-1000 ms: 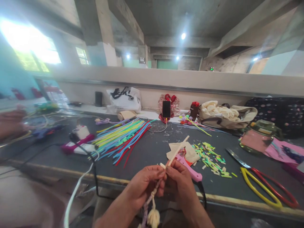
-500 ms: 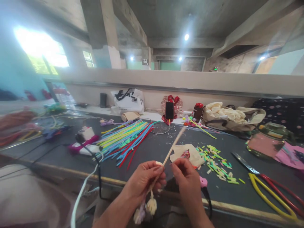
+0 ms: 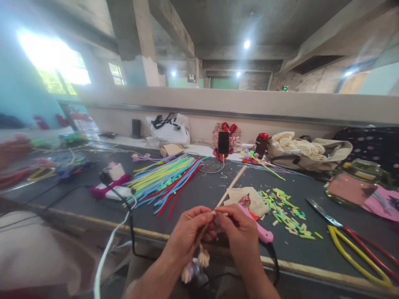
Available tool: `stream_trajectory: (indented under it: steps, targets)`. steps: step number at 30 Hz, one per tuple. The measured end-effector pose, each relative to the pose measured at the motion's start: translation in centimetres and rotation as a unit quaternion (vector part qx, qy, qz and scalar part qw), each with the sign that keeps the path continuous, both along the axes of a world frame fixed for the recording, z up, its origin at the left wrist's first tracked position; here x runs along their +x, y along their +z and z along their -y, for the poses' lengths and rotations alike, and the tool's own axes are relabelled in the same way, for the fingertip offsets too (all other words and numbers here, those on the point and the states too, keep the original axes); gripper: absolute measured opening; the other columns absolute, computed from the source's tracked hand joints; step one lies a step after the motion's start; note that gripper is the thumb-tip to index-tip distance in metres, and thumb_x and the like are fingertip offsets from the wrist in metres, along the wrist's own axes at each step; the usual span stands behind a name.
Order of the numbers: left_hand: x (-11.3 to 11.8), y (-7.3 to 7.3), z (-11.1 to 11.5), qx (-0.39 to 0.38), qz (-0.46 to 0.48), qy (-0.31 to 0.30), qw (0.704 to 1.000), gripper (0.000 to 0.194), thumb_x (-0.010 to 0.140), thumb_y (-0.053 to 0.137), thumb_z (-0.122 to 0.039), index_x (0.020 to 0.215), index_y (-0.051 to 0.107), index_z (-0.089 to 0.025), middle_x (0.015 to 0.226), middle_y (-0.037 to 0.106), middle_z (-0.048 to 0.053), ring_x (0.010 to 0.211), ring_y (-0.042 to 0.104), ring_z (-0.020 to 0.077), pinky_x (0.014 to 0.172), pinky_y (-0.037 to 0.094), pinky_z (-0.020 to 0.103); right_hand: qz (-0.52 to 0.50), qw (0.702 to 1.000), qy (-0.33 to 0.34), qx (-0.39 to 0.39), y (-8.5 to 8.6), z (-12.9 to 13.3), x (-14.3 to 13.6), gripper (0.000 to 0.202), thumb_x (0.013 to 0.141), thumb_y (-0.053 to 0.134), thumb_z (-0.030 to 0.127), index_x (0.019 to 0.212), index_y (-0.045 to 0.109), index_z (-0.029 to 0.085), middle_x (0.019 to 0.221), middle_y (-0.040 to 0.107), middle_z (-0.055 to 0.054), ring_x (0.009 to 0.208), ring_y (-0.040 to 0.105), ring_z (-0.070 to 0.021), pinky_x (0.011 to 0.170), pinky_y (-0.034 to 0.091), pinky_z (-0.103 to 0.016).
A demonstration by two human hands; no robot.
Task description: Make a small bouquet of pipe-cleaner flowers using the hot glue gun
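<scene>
My left hand (image 3: 192, 230) is closed in a pinch on a long cream fuzzy stem (image 3: 231, 186), like a pipe cleaner, which slants up and away over the table. My right hand (image 3: 241, 228) meets it at the same spot, its thumb and fingers also pinched on the stem. What lies exactly between the fingertips is too small to make out. Below the hands dangle a cream flower-like bud (image 3: 203, 257) and a paler, lilac-tinted one (image 3: 187, 273). A pink hot glue gun (image 3: 264, 235) lies just beyond my right hand, partly hidden by it.
Colourful pipe cleaners (image 3: 168, 178) lie bundled left of centre. Cut green and yellow bits (image 3: 285, 211) are scattered right of a beige paper sheet (image 3: 232, 197). Large scissors (image 3: 341, 226) lie at right. A power strip (image 3: 112, 189) with cables sits left. A phone (image 3: 223, 143) stands behind.
My right hand has moved left to meet my left hand and now pinches the stem, uncovering more of the glue gun. The hanging buds have shifted slightly right.
</scene>
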State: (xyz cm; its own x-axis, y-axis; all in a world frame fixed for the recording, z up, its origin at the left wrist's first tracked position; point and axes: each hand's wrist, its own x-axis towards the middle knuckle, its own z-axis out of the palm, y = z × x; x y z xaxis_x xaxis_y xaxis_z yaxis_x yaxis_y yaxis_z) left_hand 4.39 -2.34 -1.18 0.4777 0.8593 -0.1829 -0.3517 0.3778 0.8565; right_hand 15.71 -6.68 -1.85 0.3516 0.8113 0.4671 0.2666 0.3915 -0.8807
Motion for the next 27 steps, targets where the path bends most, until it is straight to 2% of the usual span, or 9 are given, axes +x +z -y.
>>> stream_trajectory:
  steps: [1, 3, 6, 9, 12, 17, 21, 27]
  targets:
    - [0.0, 0.2, 0.1, -0.022, 0.013, -0.019, 0.999, 0.005, 0.061, 0.062, -0.017, 0.061, 0.059, -0.013, 0.044, 0.058, -0.003, 0.036, 0.051, 0.0070, 0.038, 0.037, 0.015, -0.082, 0.995, 0.027, -0.040, -0.1, -0.1, 0.2, 0.006, 0.070, 0.059, 0.022, 0.070, 0.064, 0.018, 0.057, 0.057, 0.002, 0.051, 0.049, -0.0096, 0.047, 0.037, -0.019]
    - [0.0, 0.4, 0.2, -0.053, 0.039, -0.066, 0.996, 0.004, 0.060, 0.060, -0.016, 0.059, 0.059, -0.012, 0.042, 0.057, -0.002, 0.033, 0.050, 0.0069, 0.036, 0.037, 0.015, -0.232, 0.962, 0.093, -0.106, -0.4, -0.5, 0.6, 0.012, 0.063, 0.066, 0.027, 0.066, 0.063, 0.016, 0.047, 0.051, 0.005, 0.040, 0.040, -0.0058, 0.038, 0.028, -0.017]
    - [0.0, 0.3, 0.2, -0.062, 0.069, -0.113, 0.989, 0.007, 0.060, 0.058, -0.016, 0.055, 0.058, -0.011, 0.040, 0.055, -0.002, 0.031, 0.049, 0.0064, 0.034, 0.038, 0.015, -0.331, 0.920, 0.158, -0.136, -0.6, -1.0, 1.1, 0.023, 0.055, 0.072, 0.030, 0.063, 0.057, 0.015, 0.041, 0.045, 0.008, 0.034, 0.033, -0.0030, 0.034, 0.021, -0.015]
    - [-0.1, 0.1, 0.0, -0.066, 0.053, -0.116, 0.990, 0.004, 0.062, 0.060, -0.016, 0.061, 0.059, -0.012, 0.045, 0.059, 0.000, 0.037, 0.054, 0.0085, 0.036, 0.040, 0.015, -0.344, 0.909, 0.184, -0.150, -0.6, -1.3, 1.2, 0.026, 0.057, 0.070, 0.033, 0.066, 0.055, 0.015, 0.040, 0.041, 0.009, 0.032, 0.029, -0.0019, 0.033, 0.018, -0.014]
    - [-0.2, -0.2, 0.0, -0.057, 0.027, -0.102, 0.993, 0.006, 0.063, 0.063, -0.017, 0.065, 0.058, -0.013, 0.050, 0.062, 0.001, 0.042, 0.058, 0.0102, 0.038, 0.041, 0.015, -0.346, 0.904, 0.197, -0.160, -0.6, -1.2, 1.1, 0.023, 0.062, 0.067, 0.033, 0.064, 0.054, 0.014, 0.042, 0.043, 0.008, 0.034, 0.032, -0.0023, 0.034, 0.020, -0.014]
    - [-0.2, -0.4, 0.2, -0.029, -0.014, -0.075, 0.997, 0.013, 0.062, 0.066, -0.022, 0.065, 0.057, -0.013, 0.049, 0.062, 0.000, 0.041, 0.056, 0.0086, 0.037, 0.040, 0.014, -0.303, 0.928, 0.153, -0.151, -0.3, -1.0, 0.8, 0.016, 0.062, 0.067, 0.025, 0.061, 0.057, 0.013, 0.045, 0.047, 0.007, 0.035, 0.028, -0.0006, 0.033, 0.017, -0.014]
    - [-0.1, -0.3, 0.1, 0.001, -0.029, -0.049, 0.998, 0.015, 0.062, 0.067, -0.025, 0.065, 0.055, -0.015, 0.048, 0.061, -0.002, 0.041, 0.055, 0.0075, 0.038, 0.039, 0.013, -0.273, 0.943, 0.120, -0.149, -0.2, -1.0, 0.5, 0.015, 0.061, 0.067, 0.026, 0.060, 0.057, 0.014, 0.041, 0.041, 0.009, 0.034, 0.026, -0.0012, 0.033, 0.016, -0.014]
    - [-0.6, 0.0, 0.2, 0.036, -0.030, -0.092, 0.995, 0.012, 0.067, 0.063, -0.024, 0.062, 0.056, -0.014, 0.046, 0.060, -0.002, 0.040, 0.054, 0.0064, 0.041, 0.040, 0.013, -0.348, 0.893, 0.239, -0.154, -1.4, -1.2, 1.0, 0.015, 0.061, 0.067, 0.025, 0.068, 0.061, 0.014, 0.043, 0.041, 0.008, 0.033, 0.024, -0.0009, 0.034, 0.013, -0.016]
